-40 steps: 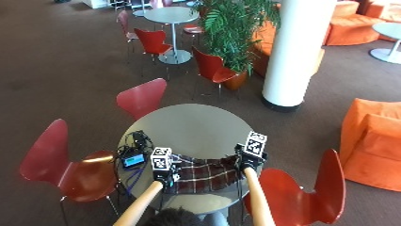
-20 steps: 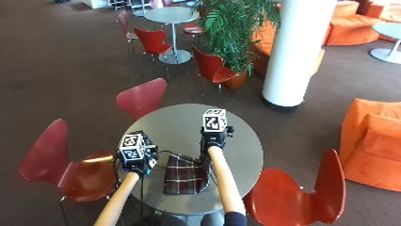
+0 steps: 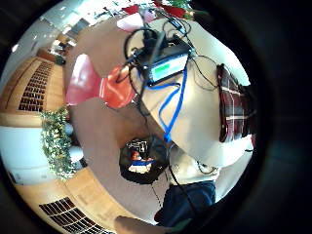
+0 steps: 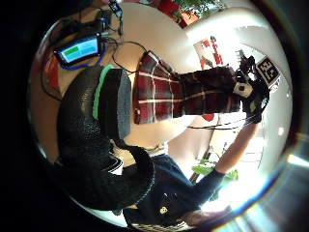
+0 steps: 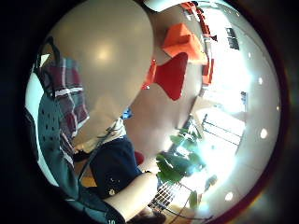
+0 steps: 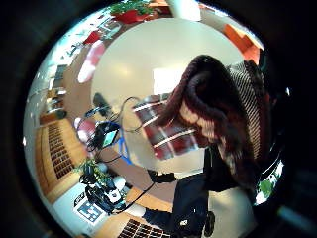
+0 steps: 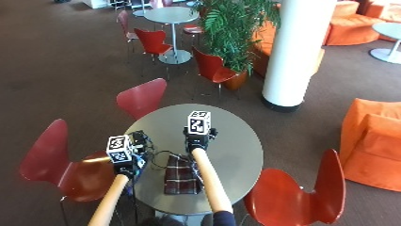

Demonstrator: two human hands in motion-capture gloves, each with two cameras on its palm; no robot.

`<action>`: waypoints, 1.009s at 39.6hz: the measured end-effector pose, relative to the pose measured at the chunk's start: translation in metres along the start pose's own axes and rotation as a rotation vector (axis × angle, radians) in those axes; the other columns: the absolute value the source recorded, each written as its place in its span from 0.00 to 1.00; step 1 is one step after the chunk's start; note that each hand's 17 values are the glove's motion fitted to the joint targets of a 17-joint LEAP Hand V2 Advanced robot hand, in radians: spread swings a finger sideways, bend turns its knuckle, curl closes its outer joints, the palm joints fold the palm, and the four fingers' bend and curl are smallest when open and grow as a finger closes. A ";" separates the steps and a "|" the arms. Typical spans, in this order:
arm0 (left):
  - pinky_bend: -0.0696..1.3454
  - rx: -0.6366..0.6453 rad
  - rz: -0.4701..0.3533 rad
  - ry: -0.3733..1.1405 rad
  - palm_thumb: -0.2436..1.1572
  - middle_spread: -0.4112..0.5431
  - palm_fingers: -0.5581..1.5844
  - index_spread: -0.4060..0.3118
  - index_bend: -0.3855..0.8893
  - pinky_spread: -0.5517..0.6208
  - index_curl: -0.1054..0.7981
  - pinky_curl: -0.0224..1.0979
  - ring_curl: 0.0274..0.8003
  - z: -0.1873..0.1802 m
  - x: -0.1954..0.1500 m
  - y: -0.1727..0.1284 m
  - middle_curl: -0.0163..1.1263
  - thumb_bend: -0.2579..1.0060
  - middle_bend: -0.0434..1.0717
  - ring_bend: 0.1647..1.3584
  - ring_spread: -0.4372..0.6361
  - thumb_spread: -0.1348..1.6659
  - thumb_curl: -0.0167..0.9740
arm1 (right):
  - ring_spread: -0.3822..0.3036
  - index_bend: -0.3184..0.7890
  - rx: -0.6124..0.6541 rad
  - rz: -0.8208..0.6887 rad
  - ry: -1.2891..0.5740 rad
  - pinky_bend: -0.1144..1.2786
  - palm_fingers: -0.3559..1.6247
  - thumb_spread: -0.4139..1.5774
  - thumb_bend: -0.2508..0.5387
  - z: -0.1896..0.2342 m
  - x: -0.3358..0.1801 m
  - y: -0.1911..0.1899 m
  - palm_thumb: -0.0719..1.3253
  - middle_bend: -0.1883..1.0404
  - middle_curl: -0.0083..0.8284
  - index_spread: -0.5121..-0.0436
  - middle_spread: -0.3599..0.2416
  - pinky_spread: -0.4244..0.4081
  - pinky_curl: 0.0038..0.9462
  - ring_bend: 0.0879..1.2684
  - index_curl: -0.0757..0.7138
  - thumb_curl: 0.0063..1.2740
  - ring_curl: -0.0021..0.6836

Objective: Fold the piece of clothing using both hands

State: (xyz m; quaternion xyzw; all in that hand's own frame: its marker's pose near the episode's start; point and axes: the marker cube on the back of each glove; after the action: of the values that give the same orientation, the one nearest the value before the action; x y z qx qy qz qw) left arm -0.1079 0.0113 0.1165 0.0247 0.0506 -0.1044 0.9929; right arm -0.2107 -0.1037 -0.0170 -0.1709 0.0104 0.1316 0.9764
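Observation:
A dark red plaid cloth [image 7: 179,178] lies on the round grey table [image 7: 235,141], close to the near edge. My right hand [image 7: 198,140] reaches over it toward the table's middle, its forearm lying across the cloth. The left thumb side palm view shows that hand [image 4: 248,94] gripping one end of the cloth [image 4: 164,92], which stretches from the tabletop up to it. Bunched plaid [image 6: 218,109] fills the right thumb side palm view. My left hand [image 7: 124,162] hovers at the table's left edge, off the cloth, its gloved fingers [image 4: 96,140] loosely curled round nothing.
A small black device with a lit screen [image 3: 168,66] and cables sits on the table's left part, beside my left hand. Red chairs stand around the table at the far left [image 7: 143,96], near left [image 7: 60,162] and near right [image 7: 300,193].
A second ago both hands held the cloth at the near edge. My right hand has since carried one end away across the table, and my left hand has let go and moved left.

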 end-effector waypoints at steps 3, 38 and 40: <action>0.20 0.035 -0.030 -0.026 0.35 0.51 0.40 0.44 0.44 0.70 0.55 0.33 0.36 -0.012 -0.007 0.004 0.28 0.20 0.19 0.21 0.69 0.81 0.28 | 0.19 0.31 0.113 0.058 -0.061 0.61 0.80 0.50 0.28 0.016 -0.034 -0.019 0.71 0.59 0.69 0.53 0.20 0.06 0.45 0.66 0.40 0.49 0.74; 0.19 0.050 -0.166 -0.183 0.38 0.50 0.43 0.43 0.44 0.68 0.56 0.32 0.34 -0.039 -0.059 0.024 0.29 0.20 0.19 0.19 0.67 0.81 0.29 | 0.32 0.31 0.252 -0.285 -0.447 0.67 0.57 0.76 0.30 0.043 -0.037 0.000 0.64 0.47 0.59 0.68 0.40 0.27 0.41 0.56 0.11 0.38 0.61; 0.19 0.044 -0.167 -0.181 0.38 0.50 0.43 0.43 0.44 0.68 0.56 0.32 0.34 -0.042 -0.055 0.023 0.29 0.20 0.19 0.19 0.67 0.81 0.29 | 0.32 0.31 0.255 -0.272 -0.454 0.66 0.56 0.76 0.30 0.041 -0.026 -0.002 0.64 0.47 0.59 0.68 0.41 0.29 0.40 0.55 0.12 0.38 0.60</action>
State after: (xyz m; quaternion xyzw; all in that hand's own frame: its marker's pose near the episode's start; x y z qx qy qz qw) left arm -0.1602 0.0480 0.0811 0.0325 -0.0396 -0.1897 0.9805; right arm -0.2359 -0.0979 0.0240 -0.0128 -0.2148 0.0319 0.9760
